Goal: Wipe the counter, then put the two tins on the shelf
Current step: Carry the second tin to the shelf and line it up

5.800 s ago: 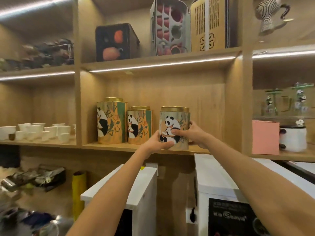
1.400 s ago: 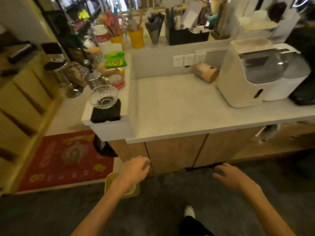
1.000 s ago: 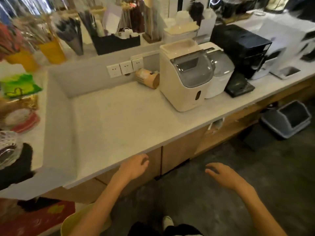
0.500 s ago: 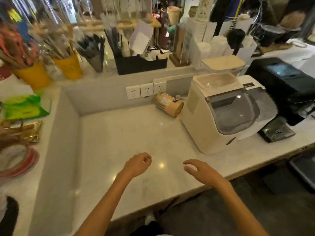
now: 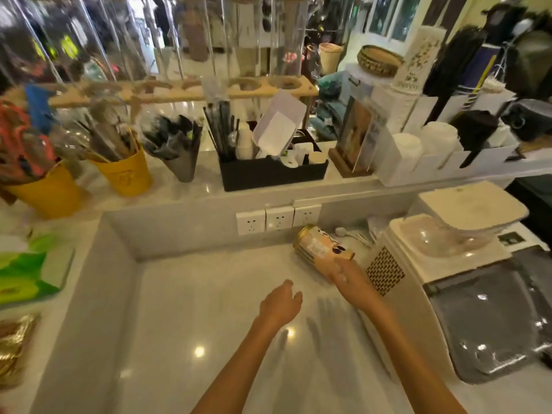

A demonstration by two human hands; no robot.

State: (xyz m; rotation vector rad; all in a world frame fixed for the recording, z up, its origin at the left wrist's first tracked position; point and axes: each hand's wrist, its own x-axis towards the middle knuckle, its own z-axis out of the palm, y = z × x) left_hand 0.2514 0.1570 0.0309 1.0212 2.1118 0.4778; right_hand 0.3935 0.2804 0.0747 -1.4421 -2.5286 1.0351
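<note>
A gold tin [image 5: 319,245] with a panda print lies on its side on the pale stone counter [image 5: 209,309], just below the wall sockets [image 5: 277,219]. My right hand [image 5: 349,279] stretches out to the tin's near end and its fingertips touch it, not closed around it. My left hand [image 5: 280,303] hovers over the middle of the counter with its fingers loosely apart and nothing in it. The shelf and the other tin are out of view.
A white machine [image 5: 448,258] with a clear lid stands right of the tin, close to my right arm. On the raised ledge behind are a black organiser [image 5: 271,174] and yellow buckets [image 5: 125,174] of utensils. A green packet [image 5: 24,276] lies at the left.
After setting a tin on the shelf, I turned to the counter and stepped up to it. Both hands moved forward over it, and the right one has reached the lying tin.
</note>
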